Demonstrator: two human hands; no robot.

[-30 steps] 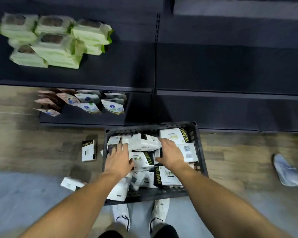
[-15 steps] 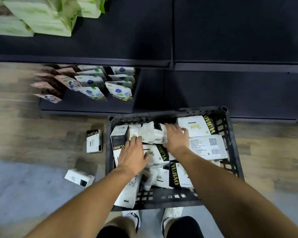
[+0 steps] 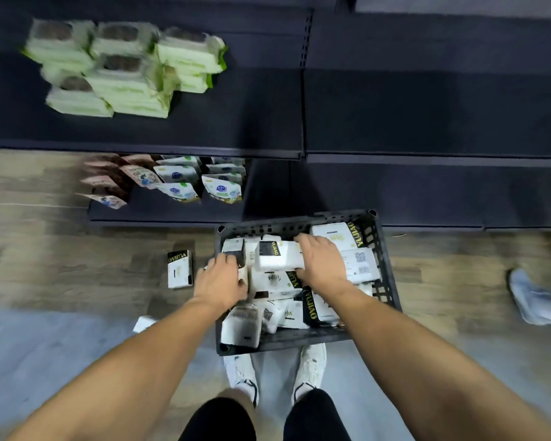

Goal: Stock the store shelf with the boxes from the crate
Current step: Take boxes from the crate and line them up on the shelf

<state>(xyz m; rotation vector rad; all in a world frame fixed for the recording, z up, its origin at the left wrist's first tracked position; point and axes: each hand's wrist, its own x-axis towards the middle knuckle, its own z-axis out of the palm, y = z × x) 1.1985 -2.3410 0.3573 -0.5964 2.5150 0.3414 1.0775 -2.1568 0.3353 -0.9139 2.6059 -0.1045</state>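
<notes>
Views: one only, a wide-angle camera worn on the head.
Facing: forward and steeply down, over both forearms.
Nearness: close above the crate (image 3: 385, 259) on the floor (image 3: 45, 272).
Span: own shoes (image 3: 309, 364) at the bottom edge, dark shelf (image 3: 427, 116) across the top.
Sharpness: edges blurred.

Both bare forearms reaching forward and down, converging toward 12 o'clock. Left hand (image 3: 220, 280) palm down, fingers curled, thumb pointing toward 3 o'clock; grip state hard to tell through blur. Right hand (image 3: 320, 262) palm down at about 1 o'clock of the left, fingers spread and bent, thumb tucked below toward 9 o'clock. Hands near each other, not touching. Bare knees and white shoes (image 3: 309, 366) at 6 o'clock.
</notes>
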